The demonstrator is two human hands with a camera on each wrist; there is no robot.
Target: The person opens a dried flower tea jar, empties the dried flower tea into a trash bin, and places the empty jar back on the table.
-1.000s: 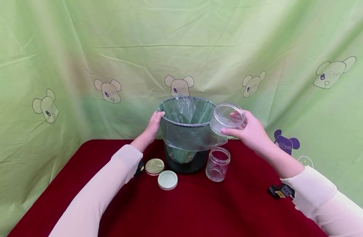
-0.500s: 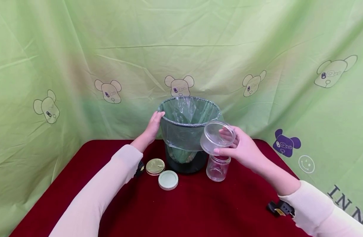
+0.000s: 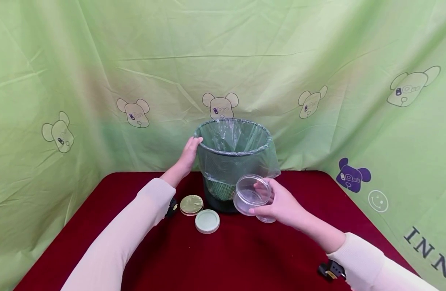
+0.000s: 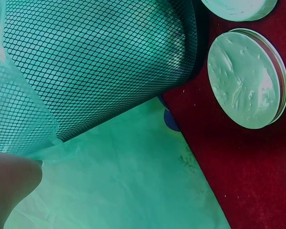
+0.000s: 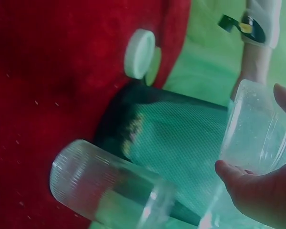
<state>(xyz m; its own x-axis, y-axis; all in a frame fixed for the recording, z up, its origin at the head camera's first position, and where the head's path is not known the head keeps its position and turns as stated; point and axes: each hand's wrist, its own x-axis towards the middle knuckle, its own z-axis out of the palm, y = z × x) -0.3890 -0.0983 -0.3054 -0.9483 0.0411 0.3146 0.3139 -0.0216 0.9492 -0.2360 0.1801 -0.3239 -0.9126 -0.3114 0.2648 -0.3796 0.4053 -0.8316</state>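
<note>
My left hand (image 3: 186,157) holds the left rim of a black mesh trash can (image 3: 220,190) lined with a clear plastic bag (image 3: 226,167); part of that hand shows at the edge of the left wrist view. With thumb and fingers spread around its side, my right hand (image 3: 281,204) grips a wide clear jar (image 3: 250,194), lidless and tilted, in front of the can. A taller clear jar (image 5: 105,183) stands upright on the table beside the can. In the head view, the held jar and right hand hide most of it.
A gold lid (image 3: 191,205) and a white lid (image 3: 207,221) lie on the dark red tablecloth (image 3: 223,258), just left of and before the can. Behind the table hangs a green curtain (image 3: 164,72) printed with bear heads.
My right hand has brought the wide jar down and leftward from beside the can's right rim to low before the can. The left hand stays at the rim.
</note>
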